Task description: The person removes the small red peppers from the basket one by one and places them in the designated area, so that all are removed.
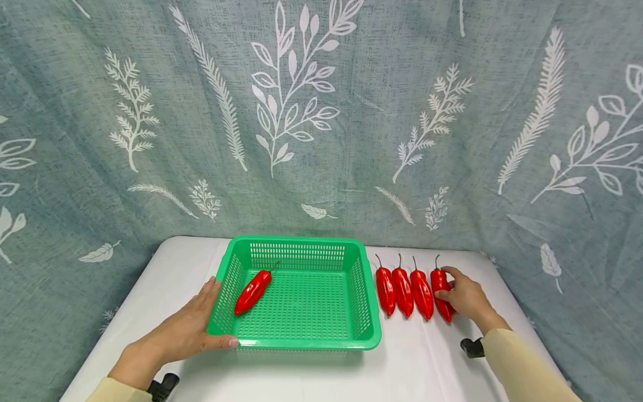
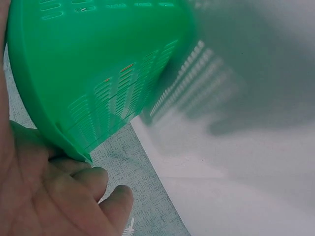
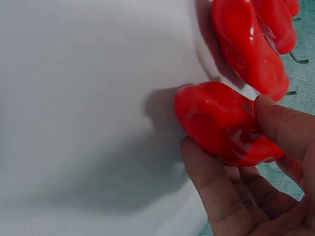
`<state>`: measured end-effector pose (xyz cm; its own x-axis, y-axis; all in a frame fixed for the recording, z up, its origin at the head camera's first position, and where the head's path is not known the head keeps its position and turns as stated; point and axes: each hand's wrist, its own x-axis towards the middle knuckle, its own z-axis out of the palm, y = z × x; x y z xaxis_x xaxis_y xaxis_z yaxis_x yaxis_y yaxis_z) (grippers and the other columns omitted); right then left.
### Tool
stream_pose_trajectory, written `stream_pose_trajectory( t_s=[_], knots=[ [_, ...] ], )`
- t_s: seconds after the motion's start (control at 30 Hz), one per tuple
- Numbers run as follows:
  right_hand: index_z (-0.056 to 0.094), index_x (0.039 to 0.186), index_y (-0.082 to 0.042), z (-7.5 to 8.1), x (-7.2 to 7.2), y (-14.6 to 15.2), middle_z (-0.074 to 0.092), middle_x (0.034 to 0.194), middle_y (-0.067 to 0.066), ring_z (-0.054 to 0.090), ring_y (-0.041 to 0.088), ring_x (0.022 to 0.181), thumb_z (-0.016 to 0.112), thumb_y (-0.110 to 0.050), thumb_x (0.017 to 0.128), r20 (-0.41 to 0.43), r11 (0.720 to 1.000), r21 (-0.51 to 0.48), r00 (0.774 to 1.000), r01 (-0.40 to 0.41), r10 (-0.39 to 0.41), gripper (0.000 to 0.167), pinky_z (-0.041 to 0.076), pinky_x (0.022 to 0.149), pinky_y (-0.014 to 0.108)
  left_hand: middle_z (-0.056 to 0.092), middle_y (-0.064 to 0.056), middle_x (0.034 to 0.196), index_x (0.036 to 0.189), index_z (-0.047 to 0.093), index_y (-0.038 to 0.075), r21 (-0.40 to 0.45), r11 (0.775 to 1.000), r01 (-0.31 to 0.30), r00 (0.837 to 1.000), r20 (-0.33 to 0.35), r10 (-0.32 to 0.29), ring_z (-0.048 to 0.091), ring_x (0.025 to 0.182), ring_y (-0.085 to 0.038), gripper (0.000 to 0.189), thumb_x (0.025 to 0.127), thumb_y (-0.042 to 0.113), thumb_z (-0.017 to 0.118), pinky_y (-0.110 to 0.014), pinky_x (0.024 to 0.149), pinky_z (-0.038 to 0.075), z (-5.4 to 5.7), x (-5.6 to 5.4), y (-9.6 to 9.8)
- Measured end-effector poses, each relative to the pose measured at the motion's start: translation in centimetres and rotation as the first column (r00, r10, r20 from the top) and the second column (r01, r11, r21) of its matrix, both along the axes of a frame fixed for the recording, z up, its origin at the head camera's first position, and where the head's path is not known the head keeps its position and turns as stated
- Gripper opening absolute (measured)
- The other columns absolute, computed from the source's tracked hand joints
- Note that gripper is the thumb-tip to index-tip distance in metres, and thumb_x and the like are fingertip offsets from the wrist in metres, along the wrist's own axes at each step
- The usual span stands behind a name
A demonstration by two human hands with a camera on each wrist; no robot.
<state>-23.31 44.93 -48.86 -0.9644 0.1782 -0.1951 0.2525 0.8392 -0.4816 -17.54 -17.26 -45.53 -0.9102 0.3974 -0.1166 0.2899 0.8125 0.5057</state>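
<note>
A green plastic basket [image 1: 301, 344] stands on the white table, with one red chili pepper [image 1: 253, 292] lying inside at the left. My left hand [image 1: 183, 324] rests against the basket's near left corner, fingers along the left side and thumb along the front rim. In the left wrist view, the fingers [image 2: 93, 179] touch the basket rim [image 2: 29, 105]. To the basket's right, my right hand [image 1: 468, 296] pinches the rightmost red chili pepper [image 1: 441, 285] between thumb and fingers. The right wrist view shows this held pepper [image 3: 221, 123] close up, its stem end hidden by the hand.
Three more red chili peppers [image 1: 403, 291] lie side by side between the basket and my right hand, stems pointing away. A green-grey cloth [image 1: 311, 190] with white leaf prints hangs behind the white table [image 1: 417, 357].
</note>
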Motion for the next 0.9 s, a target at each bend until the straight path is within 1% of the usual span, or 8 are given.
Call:
stream_pose_trajectory(
  t_s=[0.1,0.3,0.43,0.7,0.9],
  knots=[
    [0.035,0.157,0.0,-0.2,-0.02,-0.16,0.06,0.123,0.033,0.066,0.024,0.081,0.076,-0.015,0.095,0.006,1.0,-0.011,1.0,0.004,-0.004,0.076,0.059,0.062,0.033,0.006,-0.027,0.175,0.168,0.009,-0.003,-0.004,1.0,0.0,1.0,-0.007,0.0,0.022,0.155,-0.057,0.138,0.078,0.078,0.075,-0.072,0.117,0.034,-0.02,0.08,0.03],
    [0.035,0.158,0.001,-0.31,-0.2,-0.45,0.061,0.124,0.033,0.067,0.021,0.079,0.076,-0.015,0.095,0.02,1.0,-0.021,1.0,0.009,-0.008,0.076,0.059,0.062,0.032,0.008,-0.029,0.174,0.167,0.01,-0.005,-0.01,1.0,0.008,0.999,-0.034,-0.008,0.024,0.153,-0.06,0.139,0.078,0.08,0.074,-0.072,0.117,0.034,0.05,0.25,0.02],
    [0.035,0.157,0.002,-0.26,-0.25,-0.58,0.061,0.123,0.033,0.066,0.021,0.079,0.076,-0.015,0.095,0.036,1.0,-0.029,0.999,0.012,-0.011,0.077,0.059,0.063,0.032,0.007,-0.028,0.175,0.167,0.009,-0.005,-0.006,1.0,0.006,1.0,-0.026,-0.006,0.025,0.153,-0.06,0.139,0.078,0.082,0.073,-0.072,0.117,0.035,0.06,0.22,-0.01],
    [0.035,0.157,0.003,-0.38,-0.24,-0.4,0.06,0.123,0.033,0.066,0.021,0.078,0.076,-0.016,0.095,0.046,0.999,-0.038,0.999,0.014,-0.012,0.077,0.06,0.063,0.033,0.006,-0.026,0.175,0.167,0.008,-0.004,0.019,1.0,0.004,1.0,0.001,-0.004,0.021,0.156,-0.057,0.139,0.078,0.079,0.074,-0.072,0.118,0.033,0.02,0.05,-0.08],
    [0.035,0.158,0.002,-0.52,-0.19,-0.2,0.06,0.123,0.032,0.065,0.023,0.08,0.076,-0.016,0.095,0.063,0.999,-0.039,0.998,0.019,-0.016,0.077,0.06,0.063,0.033,0.008,-0.029,0.174,0.167,0.009,-0.005,0.033,0.999,0.017,1.0,-0.022,-0.016,0.019,0.157,-0.054,0.138,0.078,0.078,0.076,-0.071,0.118,0.033,-0.06,0.04,-0.19]
  ],
)
